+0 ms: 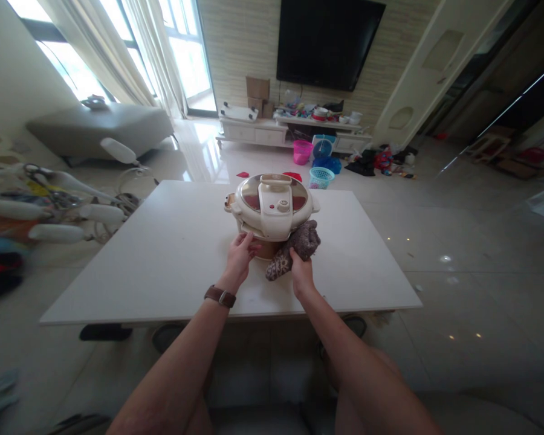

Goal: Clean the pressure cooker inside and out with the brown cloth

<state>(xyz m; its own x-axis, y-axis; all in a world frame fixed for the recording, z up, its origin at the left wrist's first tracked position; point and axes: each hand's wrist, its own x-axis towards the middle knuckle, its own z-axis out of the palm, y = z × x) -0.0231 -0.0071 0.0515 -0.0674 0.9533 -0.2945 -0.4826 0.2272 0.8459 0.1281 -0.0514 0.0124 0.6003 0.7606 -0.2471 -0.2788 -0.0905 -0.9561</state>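
Note:
A cream electric pressure cooker (276, 208) with a shiny, domed lid stands on the white table (163, 266). At the near left of its rim is my left hand (241, 251), thumb and index finger pinched at the edge and the other fingers curled. My right hand (301, 269) grips a rolled brown towel (304, 240) with a pale pattern. The towel lies against the cooker's near right side and covers part of its body. A brown watch strap (220, 296) circles my left wrist.
Beyond the table are a light-blue basket (321, 177), a pink basket (302, 152) and a low white TV cabinet (267, 134) with clutter on top. To the left, a lamp with several white shades (118, 151) stands close to the table. Stool seats show under the near edge.

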